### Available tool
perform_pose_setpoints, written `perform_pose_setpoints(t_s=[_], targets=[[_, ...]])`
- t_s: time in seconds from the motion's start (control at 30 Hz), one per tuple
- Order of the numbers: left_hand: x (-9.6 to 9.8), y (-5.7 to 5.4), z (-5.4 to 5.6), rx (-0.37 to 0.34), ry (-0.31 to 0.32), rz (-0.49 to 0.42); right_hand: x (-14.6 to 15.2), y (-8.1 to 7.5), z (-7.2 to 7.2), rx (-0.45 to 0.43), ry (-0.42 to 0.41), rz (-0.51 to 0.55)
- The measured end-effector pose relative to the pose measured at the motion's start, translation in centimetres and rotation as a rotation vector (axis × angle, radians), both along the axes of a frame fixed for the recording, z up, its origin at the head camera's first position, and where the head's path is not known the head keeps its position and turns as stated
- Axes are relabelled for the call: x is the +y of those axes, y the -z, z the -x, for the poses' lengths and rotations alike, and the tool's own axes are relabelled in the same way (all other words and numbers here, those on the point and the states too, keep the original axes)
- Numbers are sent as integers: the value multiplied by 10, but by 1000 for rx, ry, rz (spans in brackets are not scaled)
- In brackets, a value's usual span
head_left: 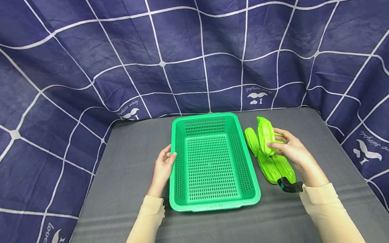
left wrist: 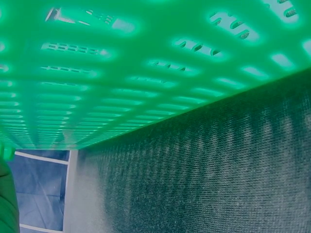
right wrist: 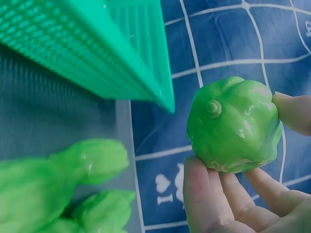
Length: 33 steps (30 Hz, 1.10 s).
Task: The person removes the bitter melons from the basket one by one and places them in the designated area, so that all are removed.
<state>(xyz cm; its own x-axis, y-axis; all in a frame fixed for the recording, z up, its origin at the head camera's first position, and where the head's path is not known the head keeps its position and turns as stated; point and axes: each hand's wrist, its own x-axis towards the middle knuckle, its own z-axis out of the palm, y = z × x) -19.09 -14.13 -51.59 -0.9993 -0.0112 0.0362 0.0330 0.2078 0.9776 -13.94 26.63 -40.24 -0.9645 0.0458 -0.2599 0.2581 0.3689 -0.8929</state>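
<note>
A green perforated plastic basket [head_left: 213,204] stands in the middle of the table, with its inside bare. At its left rim my left hand [head_left: 164,163] holds on, thumb at the edge and fingers along the outer side. In the left wrist view the slotted basket wall [left wrist: 112,80] fills the upper part, and only a sliver of the hand [left wrist: 7,199] shows. My right hand [head_left: 291,148] grips a bright green bitter melon [head_left: 266,135] above the table, right of the basket. The right wrist view shows the melon's lobed, stubbed end [right wrist: 235,126] between thumb and fingers.
Several more bitter melons [head_left: 269,167] lie on the grey table [head_left: 125,204] below and beside the right hand, close to the basket's right side. A blue curtain with white grid lines [head_left: 183,76] encloses the back and sides.
</note>
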Motion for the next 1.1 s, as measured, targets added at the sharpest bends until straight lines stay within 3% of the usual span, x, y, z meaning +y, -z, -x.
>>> perform_pose_setpoints(t_s=[0.27, 0.6, 0.83, 1.1], targets=[[1, 0, 3, -70, -5, -2, 34, 8, -14, -2, 28, -54], [0, -1, 3, -76, 15, -5, 65, 25, -32, -24, 64, -72], [-1, -1, 3, -84, 15, -14, 80, 43, -41, -30, 49, -53], [0, -1, 4, -73, 9, -5, 96, 62, -57, -95, 18, -47]])
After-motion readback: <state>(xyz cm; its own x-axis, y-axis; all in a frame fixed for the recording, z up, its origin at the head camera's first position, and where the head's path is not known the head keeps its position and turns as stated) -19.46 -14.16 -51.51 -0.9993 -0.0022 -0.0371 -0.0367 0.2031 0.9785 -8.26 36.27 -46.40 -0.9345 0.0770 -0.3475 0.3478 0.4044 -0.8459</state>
